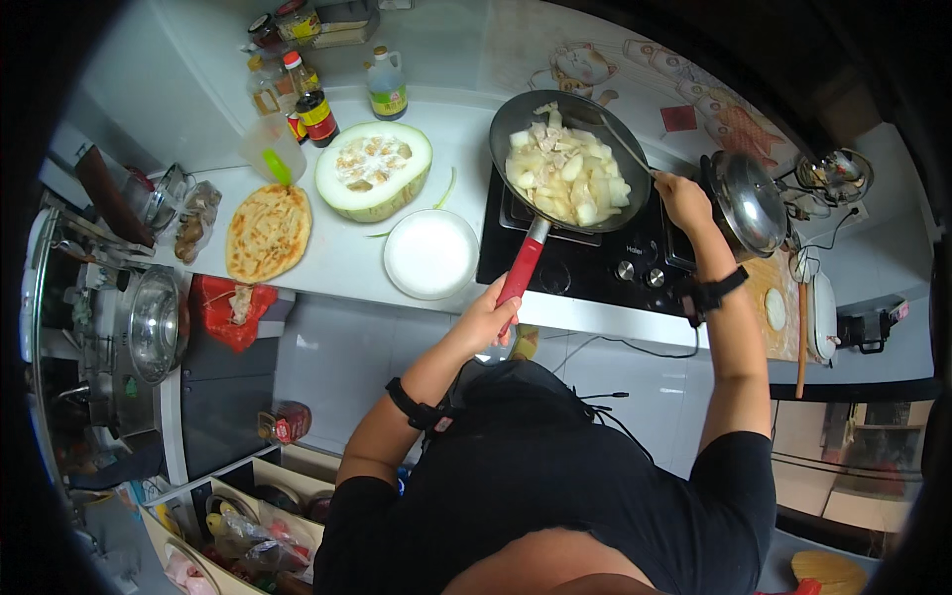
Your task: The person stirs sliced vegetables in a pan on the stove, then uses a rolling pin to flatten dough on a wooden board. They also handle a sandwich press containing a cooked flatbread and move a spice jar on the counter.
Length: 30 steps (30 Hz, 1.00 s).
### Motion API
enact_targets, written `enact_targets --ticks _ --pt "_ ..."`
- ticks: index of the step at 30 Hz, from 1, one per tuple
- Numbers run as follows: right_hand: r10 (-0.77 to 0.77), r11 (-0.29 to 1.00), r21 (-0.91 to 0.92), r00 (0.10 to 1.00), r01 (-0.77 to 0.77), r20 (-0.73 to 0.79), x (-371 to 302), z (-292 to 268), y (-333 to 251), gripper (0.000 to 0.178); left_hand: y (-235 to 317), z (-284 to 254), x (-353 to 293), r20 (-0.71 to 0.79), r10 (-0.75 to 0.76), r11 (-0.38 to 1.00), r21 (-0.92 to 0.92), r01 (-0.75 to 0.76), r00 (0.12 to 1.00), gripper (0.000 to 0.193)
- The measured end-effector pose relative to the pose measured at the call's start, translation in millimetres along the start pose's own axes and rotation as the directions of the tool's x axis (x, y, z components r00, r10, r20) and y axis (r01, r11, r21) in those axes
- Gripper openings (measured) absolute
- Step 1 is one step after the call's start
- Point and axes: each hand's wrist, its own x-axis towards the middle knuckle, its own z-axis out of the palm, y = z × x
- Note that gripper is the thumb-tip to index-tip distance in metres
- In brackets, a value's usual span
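My left hand (486, 317) is wrapped round the red handle (523, 268) of a dark frying pan (508, 117). The pan sits over the black gas stove (555, 278), tipped so that its inside shows. Pale, translucent chunks of cooked food (570, 174), with a few meat-like pieces among them, fill its middle. At the pan's right rim, my right hand (684, 203) grips the end of a long metal cooking utensil (627, 141). The utensil's shaft reaches over the rim into the pan, and I cannot make out its head.
A white plate (429, 256) lies left of the stove, near a cut winter melon (375, 171) and a round flatbread (268, 233). Bottles (315, 104) stand behind. A lidded pot (749, 203) is on the right, beside a wooden board (769, 307). An open drawer (248, 506) lies lower left.
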Motion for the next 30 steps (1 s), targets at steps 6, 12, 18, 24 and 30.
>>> enact_targets --ticks 6,12,18,24,30 --pt "0.039 0.961 0.265 0.99 -0.075 0.139 53.9 45.8 -10.3 0.025 -0.5 0.1 0.1 -0.005 0.007 1.0 0.001 -0.007 1.0 0.056" --pt "-0.197 0.97 -0.117 0.973 0.211 0.124 -8.2 -1.2 -33.2 0.023 -2.3 1.2 -1.0 -0.019 -0.023 0.999 -0.025 0.023 1.0 0.055" --pt "-0.144 0.971 -0.191 0.99 0.142 0.004 -85.6 -62.1 -10.3 0.029 -0.3 0.1 -1.2 -0.011 -0.044 0.999 -0.018 0.044 0.999 0.055" --pt "0.046 0.953 -0.302 0.989 -0.001 0.141 -114.7 -96.1 0.1 0.032 -0.2 0.1 -1.5 -0.012 -0.038 0.999 -0.007 0.037 0.999 0.055" --pt "-0.019 0.96 -0.277 0.995 0.044 0.094 -70.4 -30.0 -9.5 0.029 -0.2 -0.3 -0.4 -0.003 -0.012 0.999 -0.033 0.012 1.0 0.056"
